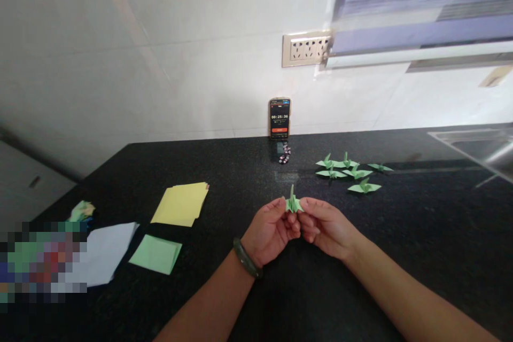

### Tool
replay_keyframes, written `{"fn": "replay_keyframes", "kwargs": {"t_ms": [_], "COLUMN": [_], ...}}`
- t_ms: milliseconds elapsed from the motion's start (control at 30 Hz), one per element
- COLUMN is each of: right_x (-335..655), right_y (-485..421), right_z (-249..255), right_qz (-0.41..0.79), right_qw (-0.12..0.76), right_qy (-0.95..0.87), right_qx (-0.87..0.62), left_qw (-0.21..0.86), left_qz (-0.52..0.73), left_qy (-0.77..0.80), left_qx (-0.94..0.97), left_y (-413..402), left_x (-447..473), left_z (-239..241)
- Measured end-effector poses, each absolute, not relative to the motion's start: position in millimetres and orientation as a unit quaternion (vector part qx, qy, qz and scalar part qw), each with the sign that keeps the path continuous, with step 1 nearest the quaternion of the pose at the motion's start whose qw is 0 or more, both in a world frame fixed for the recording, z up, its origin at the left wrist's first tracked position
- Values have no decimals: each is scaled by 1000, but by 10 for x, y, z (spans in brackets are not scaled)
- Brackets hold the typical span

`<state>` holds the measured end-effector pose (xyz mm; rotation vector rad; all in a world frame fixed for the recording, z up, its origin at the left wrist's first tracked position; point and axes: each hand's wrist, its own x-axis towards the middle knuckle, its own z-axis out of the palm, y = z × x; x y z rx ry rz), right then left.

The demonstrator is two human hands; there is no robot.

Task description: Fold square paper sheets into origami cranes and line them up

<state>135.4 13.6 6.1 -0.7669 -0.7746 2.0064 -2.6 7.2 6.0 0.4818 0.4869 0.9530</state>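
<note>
Between my two hands is a small green origami crane (294, 204), its narrow point standing up. My left hand (272, 230), with a dark bangle at the wrist, pinches the crane's left side between thumb and fingers. My right hand (327, 227) pinches its right side in the same way. The fingertips of both hands nearly meet under the crane, and they hide its lower part. To the right, beyond my right hand, several finished green paper cranes (364, 186) rest on the black countertop (240, 171).
Left of my hands lie yellow paper sheets (180, 204), folded green paper (156, 254) and white paper (108, 254). Crumpled paper (82, 211) and a blurred patch are farther left. A phone (279, 118) showing a timer leans on the wall, a beaded strap (285, 153) before it. A sink (481, 144) is at right.
</note>
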Motion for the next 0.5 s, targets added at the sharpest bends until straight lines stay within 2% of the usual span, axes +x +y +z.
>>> {"fn": "replay_keyframes", "kwargs": {"t_ms": [500], "right_x": [1302], "right_y": [83], "right_z": [30], "right_qz": [827], "right_qw": [439], "right_qy": [-237], "right_qx": [-260], "left_qw": [842], "left_qz": [479], "left_qy": [156], "left_qx": [194], "left_y": [24], "left_x": [40], "left_z": [59]}}
